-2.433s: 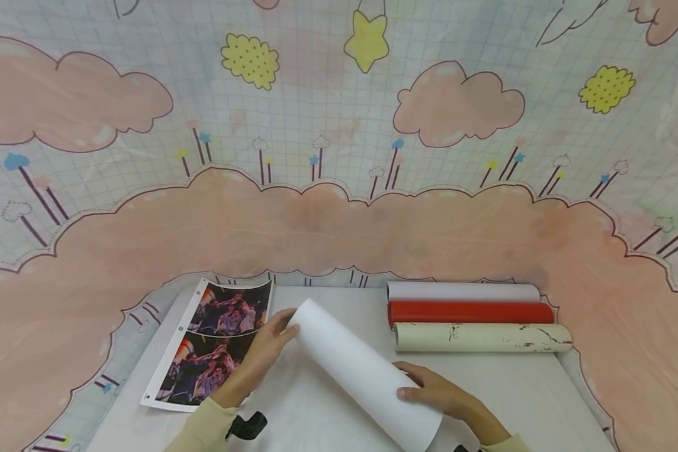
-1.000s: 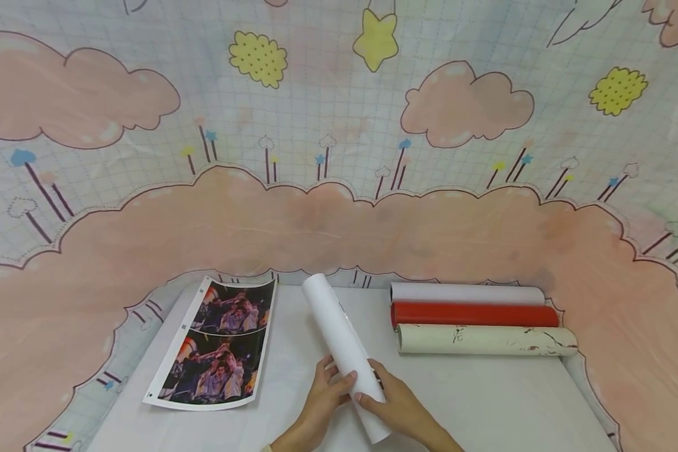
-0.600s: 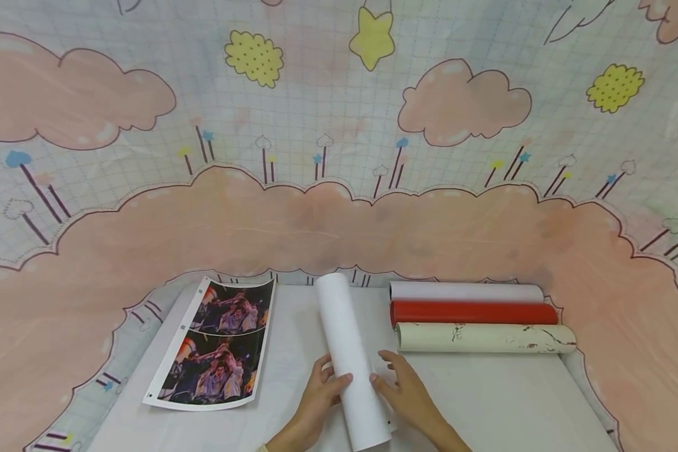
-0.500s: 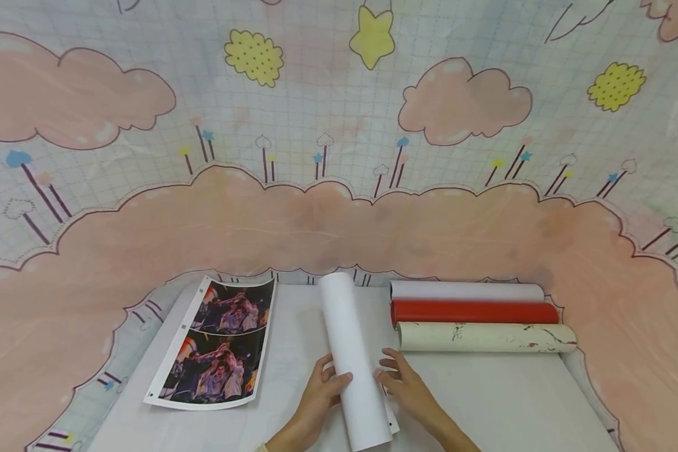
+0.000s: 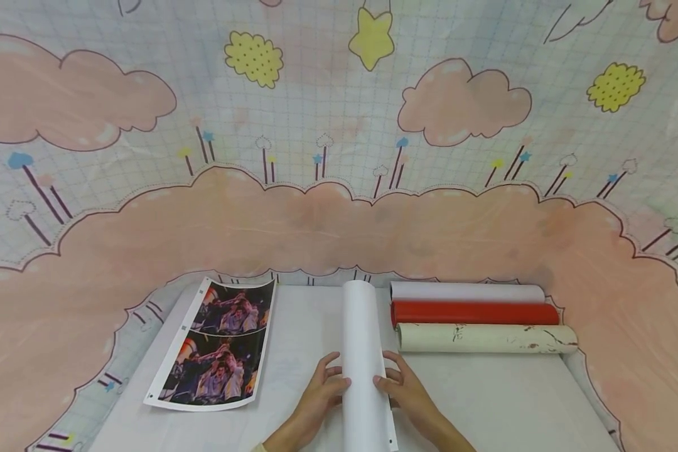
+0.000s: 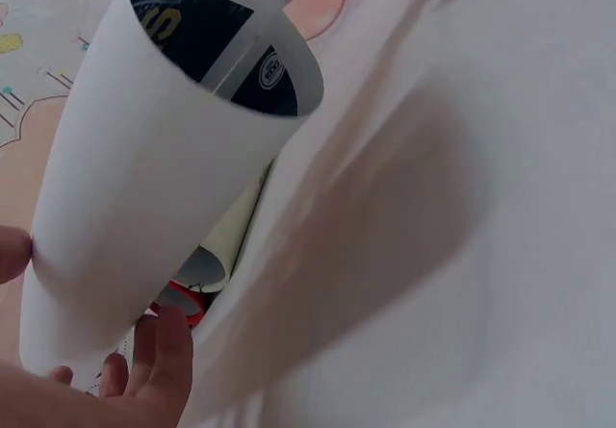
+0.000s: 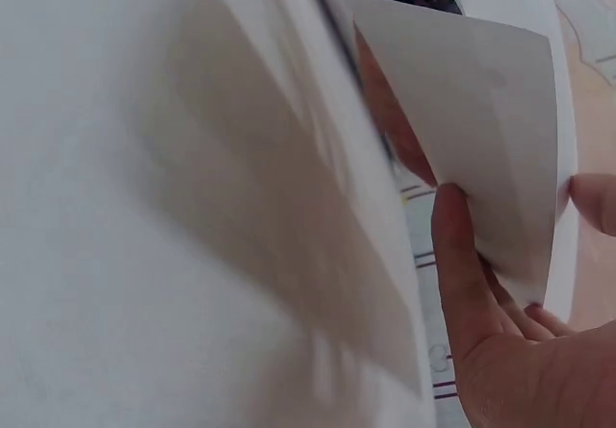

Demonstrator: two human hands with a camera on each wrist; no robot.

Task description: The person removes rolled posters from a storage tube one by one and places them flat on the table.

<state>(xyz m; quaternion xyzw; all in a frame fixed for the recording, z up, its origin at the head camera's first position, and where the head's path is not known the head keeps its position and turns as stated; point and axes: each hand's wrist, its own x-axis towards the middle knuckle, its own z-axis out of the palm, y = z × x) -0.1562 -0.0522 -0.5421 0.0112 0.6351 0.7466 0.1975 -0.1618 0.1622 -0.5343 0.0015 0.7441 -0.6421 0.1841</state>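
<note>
A loosely rolled poster (image 5: 361,351), plain white outside, points away from me in the middle of the head view. My left hand (image 5: 319,398) holds its left side, thumb on top and fingers curling underneath. On the opposite side my right hand (image 5: 409,392) grips it the same way. Through the near end, the left wrist view shows dark print with gold lettering and a round emblem inside the roll (image 6: 154,159). The right wrist view has the sheet's free edge (image 7: 481,101) running along the roll, with the fingers (image 7: 462,255) against it. Some fingertips are hidden beneath the paper.
On the white table (image 5: 486,402), a sheet with two concert photos (image 5: 215,364) lies flat at left, edges slightly curled. Three rolls lie side by side at back right: white (image 5: 466,292), red (image 5: 474,312) and cream with branch print (image 5: 486,338). A cartoon-patterned cloth (image 5: 316,232) rises behind.
The roll has turned from slanting to pointing straight away and become narrower. My left hand has come from its far end to the side. Lately the right fingers have shifted along the loose edge.
</note>
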